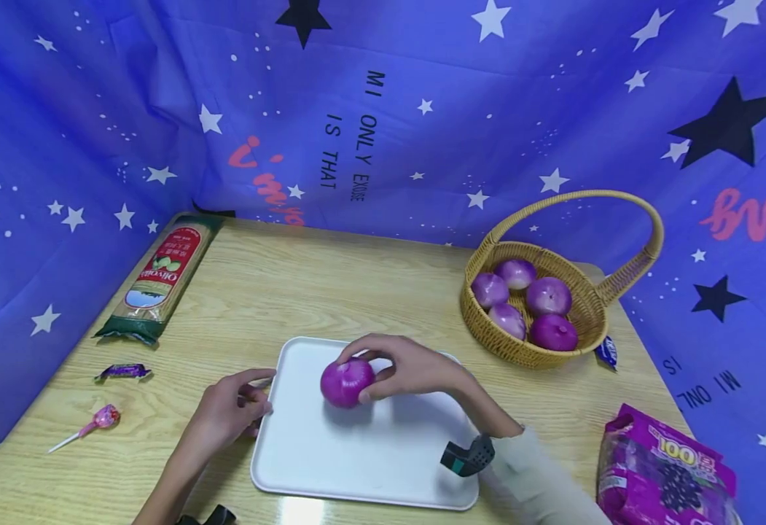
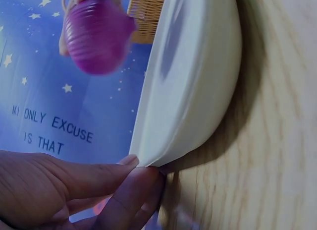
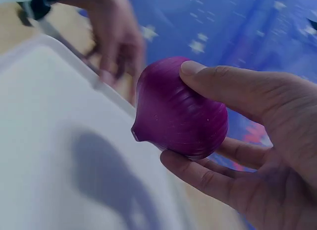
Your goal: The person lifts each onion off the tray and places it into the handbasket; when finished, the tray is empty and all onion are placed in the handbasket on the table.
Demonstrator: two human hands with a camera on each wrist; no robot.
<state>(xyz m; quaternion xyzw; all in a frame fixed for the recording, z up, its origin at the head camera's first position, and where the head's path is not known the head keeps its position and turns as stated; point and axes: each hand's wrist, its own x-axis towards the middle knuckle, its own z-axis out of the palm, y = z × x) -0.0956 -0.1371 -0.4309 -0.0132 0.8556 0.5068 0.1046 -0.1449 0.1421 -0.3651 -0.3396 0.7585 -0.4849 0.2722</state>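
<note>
A purple onion (image 1: 347,383) is gripped between the thumb and fingers of my right hand (image 1: 415,367), held above the white tray (image 1: 356,467). In the right wrist view the onion (image 3: 178,111) shows its pointed tip toward the tray, and its shadow falls on the tray's surface. My left hand (image 1: 228,408) pinches the tray's left rim between thumb and fingers, as the left wrist view shows at the tray's edge (image 2: 148,163). Several more purple onions (image 1: 549,297) lie in a wicker basket (image 1: 527,357) at the back right.
At the left lie a noodle packet (image 1: 159,277), a purple-wrapped candy (image 1: 123,372) and a lollipop (image 1: 105,416). A purple grape-print package (image 1: 667,474) sits at the front right. Beside the basket is a small blue packet (image 1: 608,353). A starry blue cloth (image 1: 422,146) hangs behind the table.
</note>
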